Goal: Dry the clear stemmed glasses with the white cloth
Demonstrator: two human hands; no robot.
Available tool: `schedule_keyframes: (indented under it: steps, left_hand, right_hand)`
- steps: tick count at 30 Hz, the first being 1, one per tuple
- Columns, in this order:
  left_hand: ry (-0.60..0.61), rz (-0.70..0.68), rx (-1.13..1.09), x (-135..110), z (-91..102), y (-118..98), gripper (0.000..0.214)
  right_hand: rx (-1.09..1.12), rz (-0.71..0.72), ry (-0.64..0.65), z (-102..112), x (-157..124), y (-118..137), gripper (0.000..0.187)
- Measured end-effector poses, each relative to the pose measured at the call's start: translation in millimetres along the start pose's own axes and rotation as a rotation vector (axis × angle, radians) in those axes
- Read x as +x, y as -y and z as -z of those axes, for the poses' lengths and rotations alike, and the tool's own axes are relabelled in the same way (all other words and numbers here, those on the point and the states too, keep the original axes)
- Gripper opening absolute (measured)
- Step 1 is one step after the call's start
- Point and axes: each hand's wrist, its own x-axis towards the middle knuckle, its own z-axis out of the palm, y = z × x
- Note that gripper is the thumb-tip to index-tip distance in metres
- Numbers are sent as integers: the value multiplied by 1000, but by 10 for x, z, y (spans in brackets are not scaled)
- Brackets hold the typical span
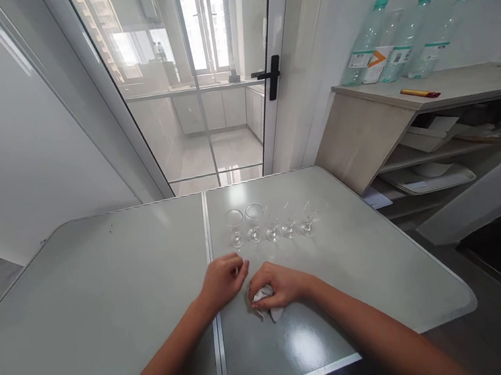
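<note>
Several clear stemmed glasses stand in a row on the table, with a leftmost glass (235,231) and a glass beside it (253,225); the glasses farther right are very faint against the tabletop. Just in front of the leftmost glass, my left hand (224,278) rests by the table seam, fingers curled into a loose fist with nothing visible in it. My right hand (281,283) is closed around a crumpled white cloth (263,294), whose loose ends hang onto the table below the fingers. The two hands are close together but apart.
The grey-green table (120,297) has a metal seam (218,344) across it. Right of it stands a wooden shelf unit (360,132) with several plastic bottles (394,57) and a yellow-red stick-shaped item (420,93) on top. A glass door (201,113) with a black handle (273,76) is ahead.
</note>
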Motion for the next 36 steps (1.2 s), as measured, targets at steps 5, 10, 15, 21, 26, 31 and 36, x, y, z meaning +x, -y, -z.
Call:
schedule_keyframes:
  steps: [5,10,15,21,26,31,36]
  left_hand:
    - [323,-170,-313,-8,-64,-81,44]
    - [380,-115,-426,29,-33,-90,42]
    - [362,-114,-431,34,-13,-103,45]
    - [341,-114,-363,26,-59,-61,46]
    - [71,-27,-63,57,-82,20,29]
    - [-114,13,163,97,-54,86,10]
    - [-101,33,217,103,-153,147,23]
  right_hand:
    - [-29,53,121,2,-27,-28,19]
    - [-42,51,93,2,-22,-15,17]
    - [-55,19,70,-9,-4,5,16]
    - [-92,52,20,-31,10,-24,15]
    - [-82,10,-9,-31,14,-25,15]
    - [-108,-75,7,-2,14,37,15]
    - [-111,-83,14,5,18,26,15]
